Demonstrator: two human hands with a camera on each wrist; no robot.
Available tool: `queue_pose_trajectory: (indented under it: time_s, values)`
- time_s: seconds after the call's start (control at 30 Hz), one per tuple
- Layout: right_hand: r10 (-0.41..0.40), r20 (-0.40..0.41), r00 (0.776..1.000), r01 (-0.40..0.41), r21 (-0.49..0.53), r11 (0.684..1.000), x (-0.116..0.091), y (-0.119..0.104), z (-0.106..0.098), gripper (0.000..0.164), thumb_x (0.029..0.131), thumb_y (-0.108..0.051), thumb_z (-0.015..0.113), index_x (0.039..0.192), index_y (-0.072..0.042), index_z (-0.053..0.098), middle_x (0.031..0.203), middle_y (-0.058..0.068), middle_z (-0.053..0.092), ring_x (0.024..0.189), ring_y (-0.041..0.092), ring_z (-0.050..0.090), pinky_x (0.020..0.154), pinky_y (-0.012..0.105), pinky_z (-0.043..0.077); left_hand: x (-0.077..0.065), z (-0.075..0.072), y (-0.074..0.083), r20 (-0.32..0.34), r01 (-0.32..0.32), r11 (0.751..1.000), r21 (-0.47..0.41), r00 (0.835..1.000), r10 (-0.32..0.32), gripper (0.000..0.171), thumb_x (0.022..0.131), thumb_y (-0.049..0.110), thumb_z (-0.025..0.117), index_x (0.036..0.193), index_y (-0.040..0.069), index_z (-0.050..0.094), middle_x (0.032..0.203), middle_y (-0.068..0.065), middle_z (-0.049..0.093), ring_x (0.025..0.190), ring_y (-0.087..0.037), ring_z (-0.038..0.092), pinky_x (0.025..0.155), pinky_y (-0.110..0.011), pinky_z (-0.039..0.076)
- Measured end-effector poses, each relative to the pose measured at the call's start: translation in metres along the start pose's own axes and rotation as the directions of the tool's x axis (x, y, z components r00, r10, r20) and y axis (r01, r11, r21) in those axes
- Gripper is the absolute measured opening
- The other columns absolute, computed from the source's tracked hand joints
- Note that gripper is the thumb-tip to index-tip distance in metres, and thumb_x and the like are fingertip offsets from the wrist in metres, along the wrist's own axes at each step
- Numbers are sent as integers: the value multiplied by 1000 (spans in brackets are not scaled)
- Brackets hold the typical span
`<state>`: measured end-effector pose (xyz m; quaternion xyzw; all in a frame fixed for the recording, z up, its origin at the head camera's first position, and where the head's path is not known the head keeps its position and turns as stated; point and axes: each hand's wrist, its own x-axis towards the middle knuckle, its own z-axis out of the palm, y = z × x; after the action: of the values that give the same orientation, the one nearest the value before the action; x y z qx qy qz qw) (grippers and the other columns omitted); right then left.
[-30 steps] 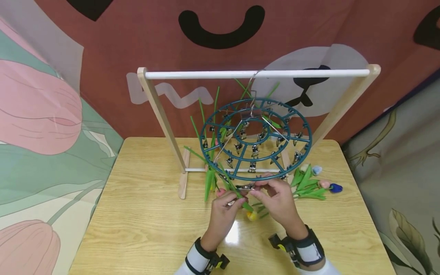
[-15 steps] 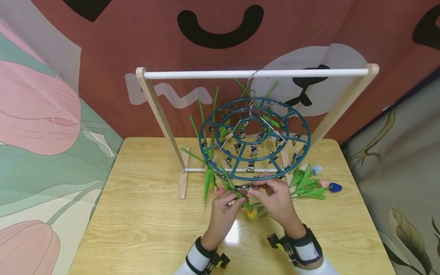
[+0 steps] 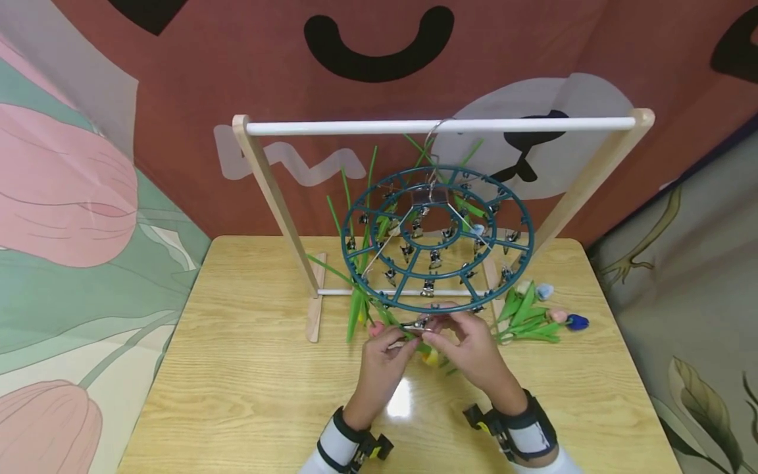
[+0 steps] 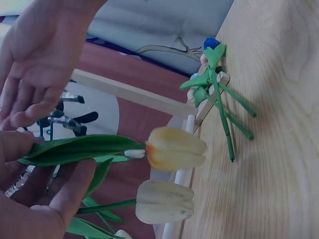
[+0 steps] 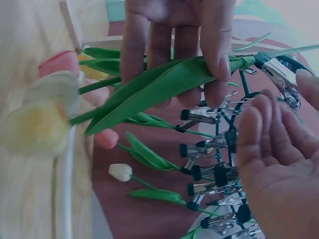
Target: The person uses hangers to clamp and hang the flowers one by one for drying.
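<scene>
A yellow tulip (image 4: 177, 149) with long green leaves is pinched near its stem by my left hand (image 3: 383, 365). My right hand (image 3: 474, 345) holds a metal clip (image 5: 280, 74) at the near edge of the round teal hanger (image 3: 408, 306). In the right wrist view, the clip's dark tip meets the tulip's stem; whether it grips the stem cannot be told. More clips (image 5: 204, 189) hang from the rings, several with tulips upside down, among them a white one (image 5: 120, 172).
The hanger hangs from the white bar (image 3: 355, 128) of a wooden stand (image 3: 278, 204) on the table (image 3: 249, 368). A bunch of loose tulips (image 3: 527, 316) lies at the right. A patterned cloth backdrop (image 3: 189, 131) rises behind.
My right hand and the clip have shifted slightly left, closer to the left fingers and the tulip stem. The yellow bloom has moved a little left and up. The hanger has shifted slightly.
</scene>
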<state>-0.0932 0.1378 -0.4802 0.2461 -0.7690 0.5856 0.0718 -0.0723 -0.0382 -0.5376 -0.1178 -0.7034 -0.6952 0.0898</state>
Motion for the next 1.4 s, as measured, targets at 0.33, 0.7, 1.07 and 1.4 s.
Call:
queue_pose_trajectory:
  time_s: [0.33,0.7,1.07,1.4]
  values:
    - [133,151,979,-93,-245,965,-32,23,-16,23,95,-10,74,118,-13,72,103,-1,74,87,3,65,74,25,62,4,-13,1,-29,74,997,-26,997,-75,12,95,-1,70,106,-5,74,110,-19,74,103,-34,74,85,-30,64]
    - [307,106,946,-237,-422,875,-56,43,-54,12,101,-15,67,111,-15,74,100,-1,75,87,-1,64,72,23,59,9,-31,-6,-113,74,997,10,991,-73,10,94,-4,69,102,-4,75,108,-18,76,102,-22,74,87,-29,64]
    - [357,88,930,-289,-429,856,-63,50,-67,14,102,-16,66,112,-12,75,100,0,76,87,0,65,70,22,58,17,-55,-12,-175,106,994,29,980,-99,15,97,-1,68,110,-8,71,108,-21,74,97,-33,74,77,-35,67]
    - [342,22,939,-258,-612,748,-64,58,-83,14,99,-9,68,112,-9,74,97,-1,73,86,12,68,67,26,60,27,-66,-13,-239,85,993,80,969,-64,13,97,-1,69,108,0,74,113,-14,75,102,-25,74,80,-34,67]
